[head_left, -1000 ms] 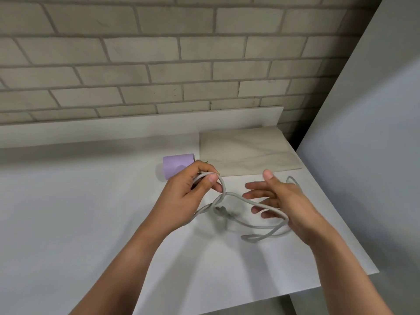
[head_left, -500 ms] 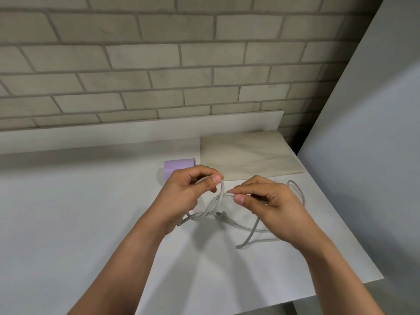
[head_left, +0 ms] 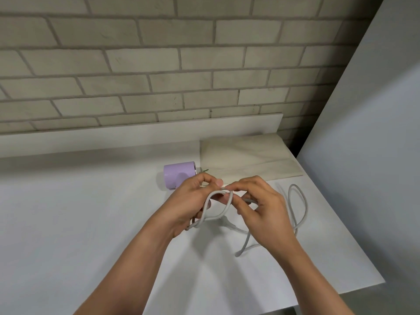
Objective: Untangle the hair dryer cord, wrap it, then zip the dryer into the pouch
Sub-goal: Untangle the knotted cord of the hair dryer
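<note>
The lilac hair dryer (head_left: 178, 174) lies on the white table (head_left: 68, 223), partly hidden behind my left hand. Its grey cord (head_left: 297, 205) loops over the table to the right, and a small loop of it stands between my hands. My left hand (head_left: 193, 205) grips the cord's loop with thumb and curled fingers. My right hand (head_left: 259, 208) pinches the same cord just to the right, fingertips almost touching the left hand's. The beige marbled pouch (head_left: 245, 160) lies flat behind my hands, at the table's back right.
A brick wall (head_left: 159, 64) rises behind a low white upstand at the table's back. A grey panel (head_left: 375, 133) stands close along the right. The table's right and front edges run near my right forearm.
My right hand went from open beside the cord to pinching it, then moved up against the left hand. The cord's loops shifted and the far loop pulled to the right.
</note>
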